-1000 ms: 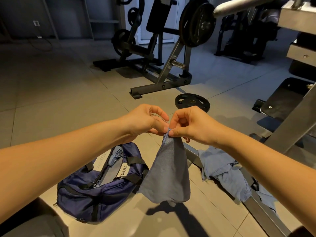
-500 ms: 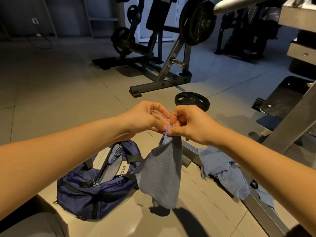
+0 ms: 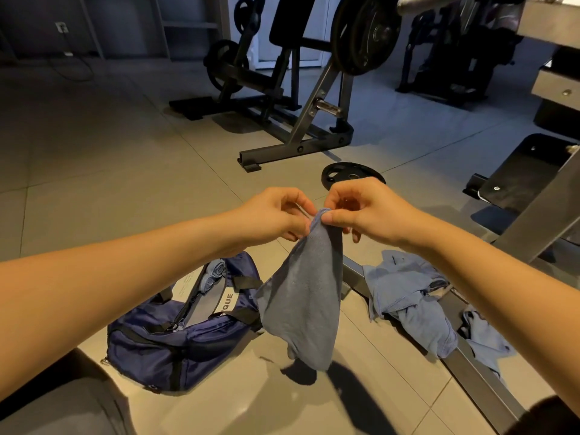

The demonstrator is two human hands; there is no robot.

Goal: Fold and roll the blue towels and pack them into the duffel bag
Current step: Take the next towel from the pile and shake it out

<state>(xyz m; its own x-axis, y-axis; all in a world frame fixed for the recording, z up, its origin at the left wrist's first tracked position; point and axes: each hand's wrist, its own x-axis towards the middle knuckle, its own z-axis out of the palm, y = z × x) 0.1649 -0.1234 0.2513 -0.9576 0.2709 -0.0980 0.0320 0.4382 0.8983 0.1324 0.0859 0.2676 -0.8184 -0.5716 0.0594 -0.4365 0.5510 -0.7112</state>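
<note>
We see both hands raised mid-frame, meeting at one spot. Left hand point(image 3: 276, 216): fingers curled, thumb and forefinger pinching the top of a blue towel point(image 3: 304, 302). Right hand point(image 3: 367, 211): same pinch, thumb pressed against the bunched corner, other fingers curled loosely behind it. The hands are just beside each other, both on the same gathered bit of cloth.

The towel hangs free below them in a rough cone that widens downward. We read its lower edge as clear of the tiled floor point(image 3: 110, 171), with a shadow under it.

Navy duffel bag point(image 3: 175, 350) sits on the floor lower left, under the left forearm, zip open. We count two rolled towels point(image 3: 215, 273) tucked in at its far end. A white label point(image 3: 227, 301) showing "QUE" lies across a strap. The hanging towel overlaps the bag's right end in view; we cannot tell if they touch.

Right of the hanging towel, a loose pile of blue towels point(image 3: 411, 302) lies crumpled, draped over a grey metal rail point(image 3: 480, 381) that runs diagonally toward the lower right. More blue cloth lies further along the rail, by the right forearm.

A black weight plate point(image 3: 351, 175) lies flat on the floor just beyond the hands. Behind it is a plate-loaded gym machine point(image 3: 298, 98), and at the right edge a black pad point(image 3: 527, 171).
</note>
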